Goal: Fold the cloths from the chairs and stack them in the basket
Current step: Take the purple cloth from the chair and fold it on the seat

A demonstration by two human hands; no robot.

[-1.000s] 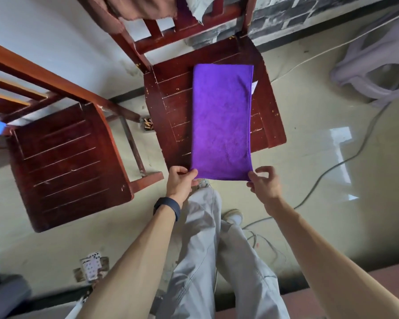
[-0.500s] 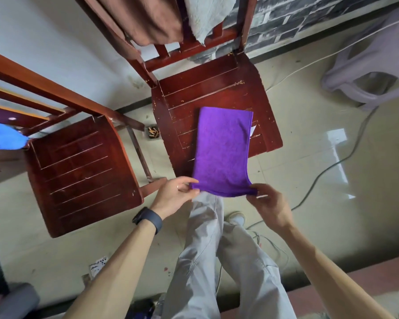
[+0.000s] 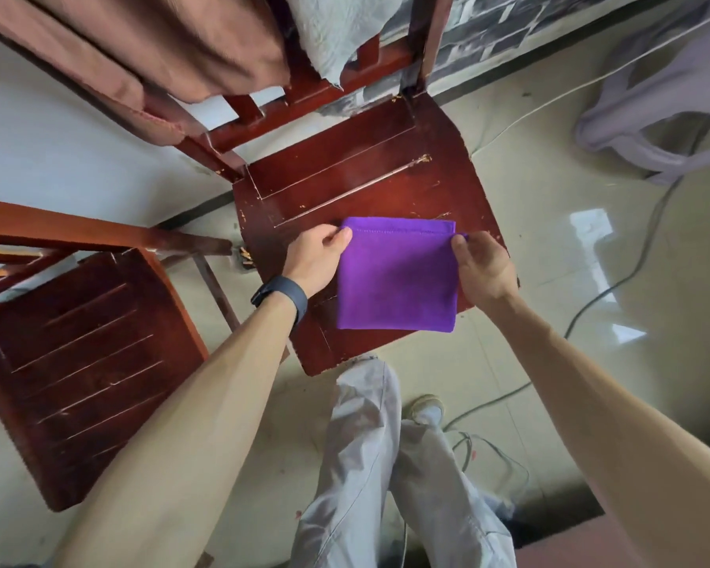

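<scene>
Purple cloth on chair seat: I am pinching far corners, left hand and right hand, to square edges.

Your purple fleecy cloth lies folded square, flat on the red-brown wooden chair seat; a brown cloth and a grey cloth drape its backrest.

I can't make out the tops of the brown cloth or the pale grey cloth on the chair back, both clipped by the upper edge. The second chair runs off the left side and the lilac stool off the right. The left hand and right hand cover the purple cloth's far corners. The small thing between the chairs is too tiny to tell.
</scene>
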